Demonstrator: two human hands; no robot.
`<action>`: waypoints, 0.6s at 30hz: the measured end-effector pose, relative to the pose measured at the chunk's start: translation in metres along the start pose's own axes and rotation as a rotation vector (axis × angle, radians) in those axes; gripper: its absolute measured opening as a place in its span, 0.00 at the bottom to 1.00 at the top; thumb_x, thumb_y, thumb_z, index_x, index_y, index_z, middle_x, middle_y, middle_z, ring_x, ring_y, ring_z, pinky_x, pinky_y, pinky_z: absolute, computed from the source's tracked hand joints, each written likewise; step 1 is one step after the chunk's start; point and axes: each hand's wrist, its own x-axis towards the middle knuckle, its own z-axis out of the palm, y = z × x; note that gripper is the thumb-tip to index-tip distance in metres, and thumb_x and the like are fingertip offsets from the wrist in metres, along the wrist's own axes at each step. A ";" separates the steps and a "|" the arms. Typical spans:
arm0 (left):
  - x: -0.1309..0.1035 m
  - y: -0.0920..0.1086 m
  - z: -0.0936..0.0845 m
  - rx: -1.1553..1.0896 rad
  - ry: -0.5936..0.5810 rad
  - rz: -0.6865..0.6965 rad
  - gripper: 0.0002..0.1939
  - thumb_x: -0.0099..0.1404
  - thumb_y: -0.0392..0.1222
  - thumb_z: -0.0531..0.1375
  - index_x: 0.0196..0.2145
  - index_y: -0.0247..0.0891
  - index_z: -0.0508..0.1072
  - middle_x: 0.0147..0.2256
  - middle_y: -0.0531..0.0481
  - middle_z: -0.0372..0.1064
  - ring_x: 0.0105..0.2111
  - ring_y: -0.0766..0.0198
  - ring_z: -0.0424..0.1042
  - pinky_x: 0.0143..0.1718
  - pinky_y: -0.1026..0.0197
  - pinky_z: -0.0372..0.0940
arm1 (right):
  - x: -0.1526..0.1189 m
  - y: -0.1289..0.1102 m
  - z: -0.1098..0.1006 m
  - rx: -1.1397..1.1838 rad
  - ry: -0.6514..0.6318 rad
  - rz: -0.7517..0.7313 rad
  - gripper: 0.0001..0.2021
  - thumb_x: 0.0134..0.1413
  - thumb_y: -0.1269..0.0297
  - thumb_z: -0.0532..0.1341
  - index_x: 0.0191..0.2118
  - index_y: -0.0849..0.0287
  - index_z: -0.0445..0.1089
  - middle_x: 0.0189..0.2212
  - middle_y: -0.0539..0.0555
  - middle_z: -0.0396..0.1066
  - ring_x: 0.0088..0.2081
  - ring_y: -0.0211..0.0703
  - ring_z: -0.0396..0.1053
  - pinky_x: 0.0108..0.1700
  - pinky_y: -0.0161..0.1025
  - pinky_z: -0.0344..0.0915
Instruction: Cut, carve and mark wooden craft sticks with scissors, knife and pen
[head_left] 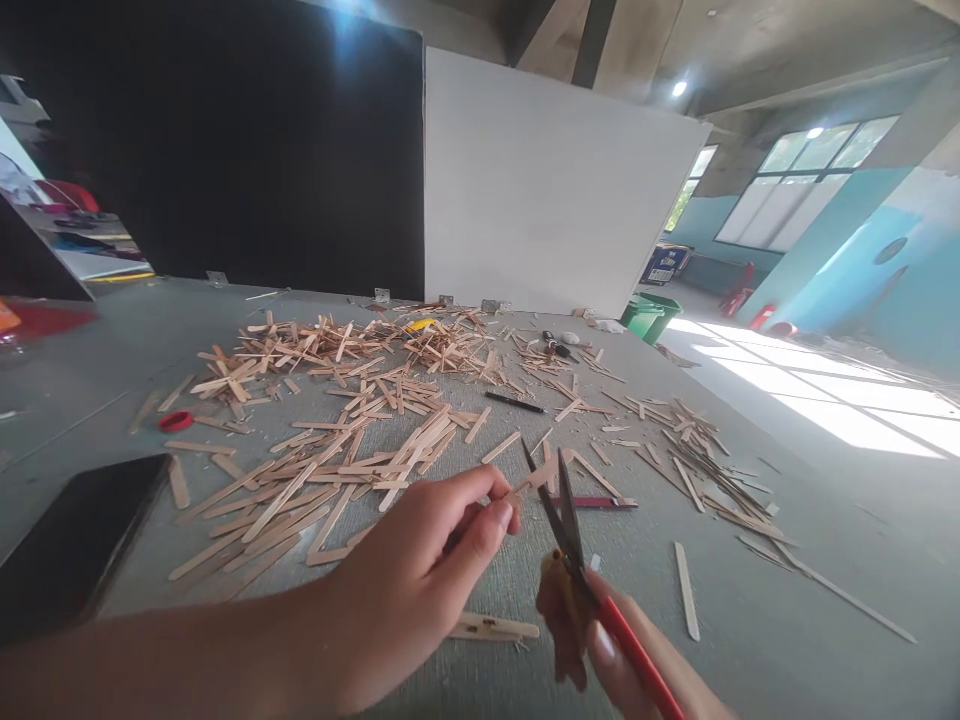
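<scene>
My left hand (442, 560) pinches a small piece of thin wood (541, 474) between thumb and fingertips. My right hand (600, 640) is wrapped round red-handled scissors (568, 530), whose blades are spread apart and point up and away from me. The wooden piece reaches between the two blades. Below my left hand, some joined wooden sticks (495, 628) lie on the grey table (600, 690). Just beyond the blades rests a dark red tool (598, 502), partly hidden by the scissors.
Many wooden sticks (420, 440) are scattered over the table's middle and right. A black pen (514, 402) and a red tape ring (176, 421) lie among them. A dark flat device (82, 540) is at left. Black (285, 150) and white panels (555, 180) stand behind.
</scene>
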 end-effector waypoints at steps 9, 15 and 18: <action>0.034 -0.012 -0.028 0.441 0.159 0.127 0.17 0.79 0.45 0.48 0.35 0.41 0.70 0.37 0.47 0.73 0.38 0.56 0.71 0.42 0.54 0.62 | 0.063 0.029 -0.062 -0.954 0.284 0.013 0.09 0.65 0.55 0.62 0.41 0.56 0.71 0.38 0.60 0.78 0.37 0.54 0.76 0.38 0.45 0.70; 0.040 -0.029 -0.032 0.478 0.021 0.053 0.10 0.77 0.41 0.45 0.38 0.42 0.62 0.36 0.48 0.71 0.35 0.56 0.69 0.38 0.55 0.60 | 0.077 0.061 -0.094 -1.065 0.317 0.023 0.07 0.61 0.62 0.63 0.41 0.60 0.75 0.34 0.61 0.77 0.36 0.56 0.76 0.38 0.46 0.69; 0.041 -0.030 -0.032 0.489 -0.039 0.025 0.14 0.77 0.43 0.45 0.34 0.43 0.63 0.31 0.50 0.68 0.32 0.55 0.67 0.35 0.55 0.56 | 0.071 0.056 -0.091 -1.108 0.363 -0.007 0.09 0.64 0.62 0.62 0.41 0.62 0.76 0.38 0.66 0.77 0.38 0.60 0.76 0.42 0.52 0.70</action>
